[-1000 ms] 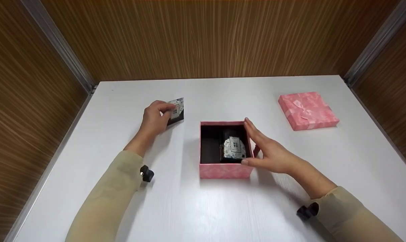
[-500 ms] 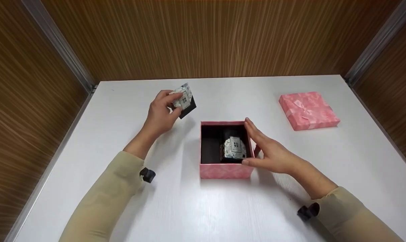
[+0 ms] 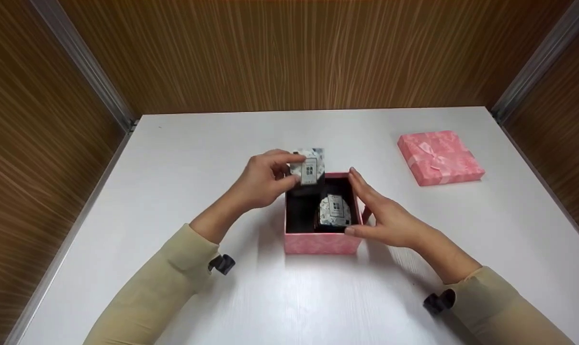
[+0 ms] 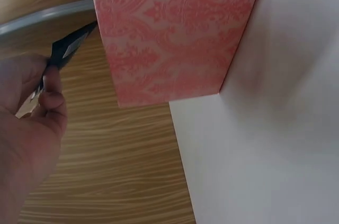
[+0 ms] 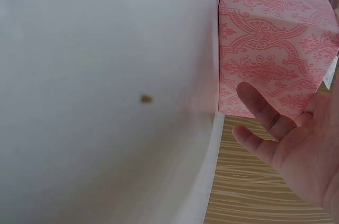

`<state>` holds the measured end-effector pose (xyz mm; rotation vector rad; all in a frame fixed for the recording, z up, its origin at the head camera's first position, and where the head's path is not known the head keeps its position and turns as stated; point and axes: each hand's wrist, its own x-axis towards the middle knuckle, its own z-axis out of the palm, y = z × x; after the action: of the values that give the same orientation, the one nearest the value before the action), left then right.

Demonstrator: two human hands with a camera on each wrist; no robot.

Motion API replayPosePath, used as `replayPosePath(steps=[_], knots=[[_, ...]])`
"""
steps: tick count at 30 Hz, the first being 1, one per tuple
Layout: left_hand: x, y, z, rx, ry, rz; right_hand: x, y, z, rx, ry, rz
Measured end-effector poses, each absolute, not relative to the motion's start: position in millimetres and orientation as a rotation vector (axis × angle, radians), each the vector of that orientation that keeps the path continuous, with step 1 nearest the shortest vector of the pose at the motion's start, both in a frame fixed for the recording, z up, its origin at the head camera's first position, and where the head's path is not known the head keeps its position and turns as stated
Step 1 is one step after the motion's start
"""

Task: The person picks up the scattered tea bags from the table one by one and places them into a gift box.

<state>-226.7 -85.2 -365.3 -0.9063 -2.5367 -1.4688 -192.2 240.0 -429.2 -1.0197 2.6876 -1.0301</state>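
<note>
In the head view my left hand [image 3: 270, 179] pinches a flat black packet [image 3: 310, 167] with a floral white label. The packet is upright over the far left part of an open pink box [image 3: 320, 244]. Seen from the left wrist, the packet [image 4: 66, 49] is thin and edge-on. Inside the box, on the right, stands another black item [image 3: 334, 211] with a similar label. My right hand [image 3: 390, 218] rests against the box's right side, forefinger at the far corner, thumb at the near rim. Its other fingers [image 5: 259, 107] are straight and spread in the right wrist view.
A pink lid [image 3: 440, 158] with a ribbon bow lies at the back right of the white table [image 3: 198, 139]. Wood-grain panels [image 3: 289, 57] enclose the back and both sides.
My left hand has carried the packet from the table left of the box, up and then right, to above the box's far left. My right hand and the box have stayed put.
</note>
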Motion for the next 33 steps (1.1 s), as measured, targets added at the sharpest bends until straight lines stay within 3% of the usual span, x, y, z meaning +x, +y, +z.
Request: replayPosePath(steps=[33], knots=[[-226.7, -22.0, -387.2, -1.140, -3.035, -0.740, -193.5, 239.5, -430.3, -1.013, 2.693, -1.026]])
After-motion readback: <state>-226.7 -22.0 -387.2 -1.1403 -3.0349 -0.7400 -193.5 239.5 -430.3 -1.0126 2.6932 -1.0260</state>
